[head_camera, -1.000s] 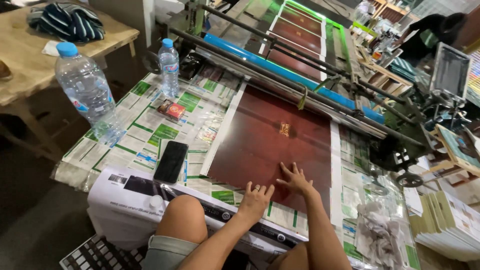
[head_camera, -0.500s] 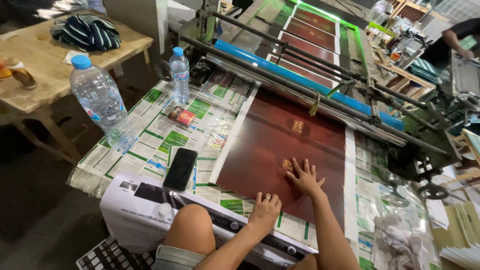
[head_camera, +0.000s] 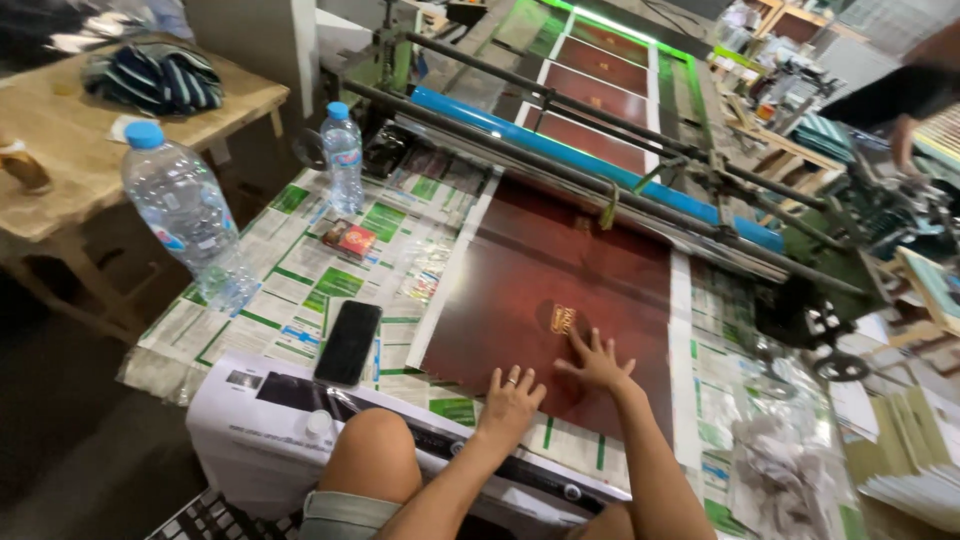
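A glossy dark red sheet (head_camera: 560, 270) with a small gold emblem (head_camera: 564, 320) lies on the newspaper-covered table (head_camera: 310, 280) below a machine's rollers. My right hand (head_camera: 598, 362) rests flat on the sheet, fingers spread, fingertips next to the emblem. My left hand (head_camera: 510, 402) lies open at the sheet's near edge, a ring on one finger. Neither hand holds anything. More dark red sheets (head_camera: 600, 95) lie on the conveyor farther back.
A black phone (head_camera: 349, 342), a small red box (head_camera: 350, 239) and two water bottles (head_camera: 188, 215) (head_camera: 343, 158) stand on the left. A blue roller (head_camera: 580, 160) crosses the machine. A wooden table (head_camera: 90, 130) holds striped cloth. Another person's arm (head_camera: 900, 100) is at far right. Stacked paper (head_camera: 915, 460) sits at lower right.
The red sheet has slid towards me, its emblem coming close to my right fingertips. Both hands stay flat on it. The view has shifted a little.
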